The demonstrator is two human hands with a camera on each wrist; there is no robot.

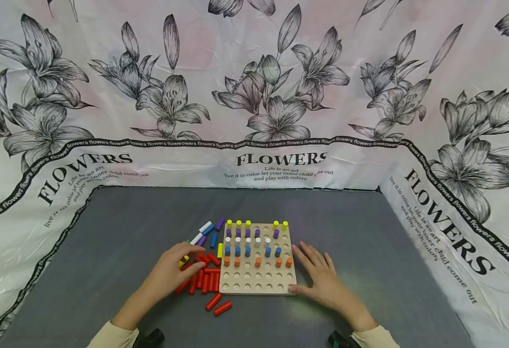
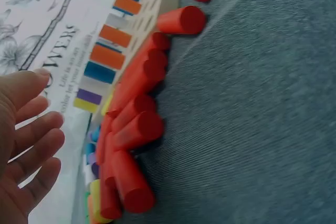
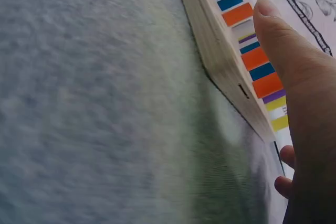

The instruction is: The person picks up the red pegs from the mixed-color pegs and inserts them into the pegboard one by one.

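Observation:
A pale wooden pegboard lies on the grey cloth with rows of yellow, purple, white, blue and orange pegs standing in it. Several of those rows have gaps, and the two nearest rows of holes hold no pegs. My left hand hovers over the loose red pegs left of the board, fingers and thumb spread with nothing between them. At the board's right side is my right hand, fingers extended, its thumb by the near right corner.
Loose blue, white, purple and yellow pegs lie along the board's left side. Two red pegs sit apart, off the near left corner. A flower-printed cloth rises behind the grey surface and along both sides.

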